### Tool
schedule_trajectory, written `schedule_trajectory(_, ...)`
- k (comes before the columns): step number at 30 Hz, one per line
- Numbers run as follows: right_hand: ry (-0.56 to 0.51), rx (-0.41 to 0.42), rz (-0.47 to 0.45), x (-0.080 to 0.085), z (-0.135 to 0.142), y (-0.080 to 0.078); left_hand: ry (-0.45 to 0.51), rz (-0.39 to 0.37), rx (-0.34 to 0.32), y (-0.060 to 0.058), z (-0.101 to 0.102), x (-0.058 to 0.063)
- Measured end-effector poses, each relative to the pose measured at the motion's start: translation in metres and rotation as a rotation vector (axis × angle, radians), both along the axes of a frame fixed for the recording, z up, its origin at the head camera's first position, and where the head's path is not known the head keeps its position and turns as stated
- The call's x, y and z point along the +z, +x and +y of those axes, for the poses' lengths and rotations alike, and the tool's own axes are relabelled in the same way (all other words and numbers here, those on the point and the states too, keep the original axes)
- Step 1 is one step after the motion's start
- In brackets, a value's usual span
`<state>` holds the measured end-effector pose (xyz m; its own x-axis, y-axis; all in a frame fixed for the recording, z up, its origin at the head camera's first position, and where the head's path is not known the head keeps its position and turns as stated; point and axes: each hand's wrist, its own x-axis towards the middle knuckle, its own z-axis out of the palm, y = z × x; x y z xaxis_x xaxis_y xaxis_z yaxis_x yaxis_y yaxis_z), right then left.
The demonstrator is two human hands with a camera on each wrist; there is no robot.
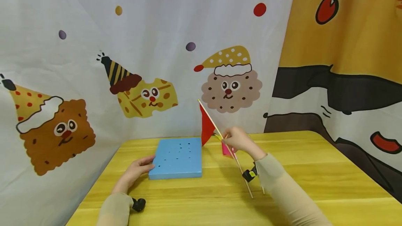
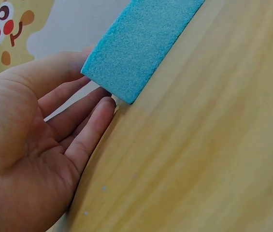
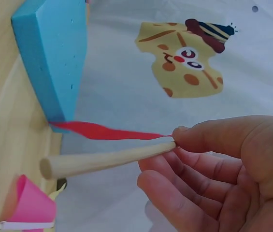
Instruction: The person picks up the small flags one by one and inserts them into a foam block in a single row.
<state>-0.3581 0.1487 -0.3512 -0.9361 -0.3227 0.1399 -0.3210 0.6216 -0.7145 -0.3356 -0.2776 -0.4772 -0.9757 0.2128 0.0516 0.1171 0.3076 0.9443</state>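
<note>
A flat blue foam block [image 1: 183, 166] with several small holes in its top lies on the table. My left hand [image 1: 135, 171] is at its left side, with fingers touching the block's end [image 2: 126, 58] in the left wrist view. The right hand [image 1: 240, 139] pinches the thin wooden stick [image 1: 243, 177] of a red flag [image 1: 206, 128] between thumb and fingertips. That stick slants, its top leaning left and its lower end pointing toward me. The red cloth hangs beside the block's far right corner. In the right wrist view the stick's blunt end [image 3: 46, 168] faces the camera.
A pink flag [image 1: 226, 150] on its own stick lies on the wooden table [image 1: 298, 177], partly hidden behind the right hand. Something small and yellow [image 1: 217, 136] shows beside it. Printed cloth [image 1: 157, 16] hangs behind the table and at the right.
</note>
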Motion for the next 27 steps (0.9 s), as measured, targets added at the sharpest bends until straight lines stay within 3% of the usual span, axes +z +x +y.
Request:
schedule_trajectory(16,0.001,0.068,0.082,0.032,-0.034,-0.002,0.024,0.003,0.016,-0.004,0.0,-0.006)
schedule_trajectory(20,-0.01,0.069,0.092,0.035,-0.045,-0.006,-0.003,0.022,-0.021,-0.002,-0.001,-0.007)
schedule_trajectory(27,-0.023,0.096,0.172,0.031,-0.069,-0.022,-0.014,0.022,-0.012,-0.001,-0.002,-0.006)
